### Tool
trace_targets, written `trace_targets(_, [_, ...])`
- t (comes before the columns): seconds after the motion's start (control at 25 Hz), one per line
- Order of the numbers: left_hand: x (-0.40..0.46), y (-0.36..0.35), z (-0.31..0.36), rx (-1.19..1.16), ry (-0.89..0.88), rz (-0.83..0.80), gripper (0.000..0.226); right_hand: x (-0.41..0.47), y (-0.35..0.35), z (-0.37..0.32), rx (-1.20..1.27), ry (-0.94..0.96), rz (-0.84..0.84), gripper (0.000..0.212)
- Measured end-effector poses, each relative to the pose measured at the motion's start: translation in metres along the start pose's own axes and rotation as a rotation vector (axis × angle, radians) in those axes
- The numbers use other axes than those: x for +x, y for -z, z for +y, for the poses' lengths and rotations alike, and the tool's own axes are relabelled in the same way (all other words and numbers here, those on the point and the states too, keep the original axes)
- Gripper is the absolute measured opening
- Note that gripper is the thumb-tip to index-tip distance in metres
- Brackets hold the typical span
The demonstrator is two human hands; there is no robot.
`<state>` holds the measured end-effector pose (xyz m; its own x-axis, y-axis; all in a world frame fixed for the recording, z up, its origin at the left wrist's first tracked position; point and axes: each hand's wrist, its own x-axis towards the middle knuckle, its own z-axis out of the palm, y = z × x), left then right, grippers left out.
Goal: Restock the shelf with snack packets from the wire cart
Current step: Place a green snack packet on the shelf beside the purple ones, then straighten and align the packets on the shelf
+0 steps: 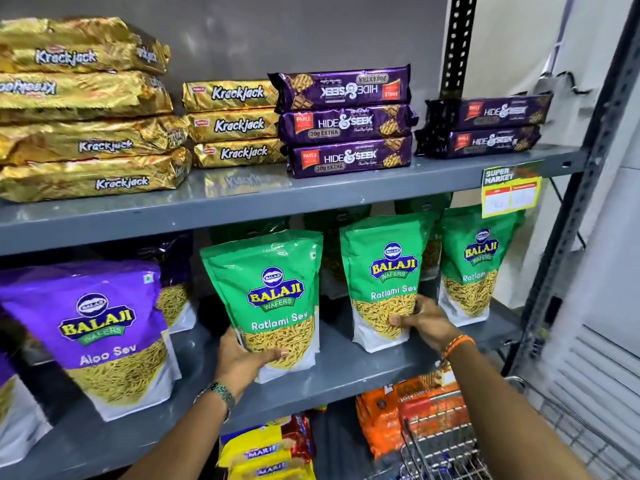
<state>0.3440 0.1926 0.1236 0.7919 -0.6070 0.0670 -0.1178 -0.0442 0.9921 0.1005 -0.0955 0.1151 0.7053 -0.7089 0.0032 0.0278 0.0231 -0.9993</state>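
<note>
I am gripping one green packet (pixel 266 299) low in my left hand (pixel 247 358) and another (pixel 384 282) in my right hand (pixel 420 323), standing both upright, labels forward, on the middle shelf (pixel 346 375); cart (pixel 446 448) is waiting lower right.

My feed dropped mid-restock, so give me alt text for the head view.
Left hand and right hand each grip an upright green Ratlami Sev pouch, left pouch and middle pouch, on the grey middle shelf. Biscuit stacks fill the shelf above; wire cart lower right.
</note>
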Motion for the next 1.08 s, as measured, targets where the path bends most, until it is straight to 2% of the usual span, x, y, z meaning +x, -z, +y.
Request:
trace_targets(0.28, [0.001,0.003,-0.001,0.036,0.021,0.005,0.086,-0.004,-0.006,0.004,0.045,-0.011,-0.012,0.091])
trace_targets(0.4, [0.005,0.003,-0.005,0.039,0.016,-0.018,0.092,-0.002,-0.004,0.007,0.055,-0.006,-0.002,0.094])
trace_targets(0.6, [0.003,0.0,-0.003,-0.007,-0.016,-0.012,0.08,-0.005,-0.005,0.002,0.045,0.003,-0.004,0.099])
trace_targets(0.68, [0.001,-0.001,0.0,-0.009,-0.017,-0.026,0.083,-0.012,-0.005,-0.002,0.048,-0.001,0.04,0.106])
trace_targets(0.76, [-0.001,0.005,0.002,-0.025,-0.015,-0.042,0.09,-0.022,-0.007,-0.007,0.135,0.001,0.163,0.12])
trace_targets(0.8, [-0.004,0.012,0.005,-0.034,-0.016,-0.03,0.092,-0.03,-0.012,-0.012,0.202,0.026,0.269,0.115])
trace_targets(0.84, [-0.009,0.02,0.007,-0.04,-0.029,0.006,0.093,-0.041,-0.02,-0.018,0.256,0.081,0.402,0.095])
trace_targets(0.88, [-0.018,0.03,0.01,-0.037,-0.055,0.068,0.088,-0.054,-0.035,-0.024,0.299,0.153,0.551,0.066])
trace_targets(0.92, [-0.028,0.043,0.011,-0.05,-0.084,0.164,0.078,-0.069,-0.058,-0.029,0.337,0.222,0.687,0.045])
trace_targets(0.96, [-0.039,0.062,0.011,-0.087,-0.118,0.282,0.063,-0.086,-0.091,-0.032,0.361,0.288,0.766,0.039])
trace_targets(1.0, [-0.051,0.083,0.012,-0.141,-0.152,0.401,0.049,-0.101,-0.127,-0.033,0.381,0.347,0.771,0.037])
trace_targets(1.08, [-0.07,0.13,0.009,-0.206,-0.187,0.629,0.037,-0.122,-0.194,-0.028,0.314,0.393,0.611,0.03])
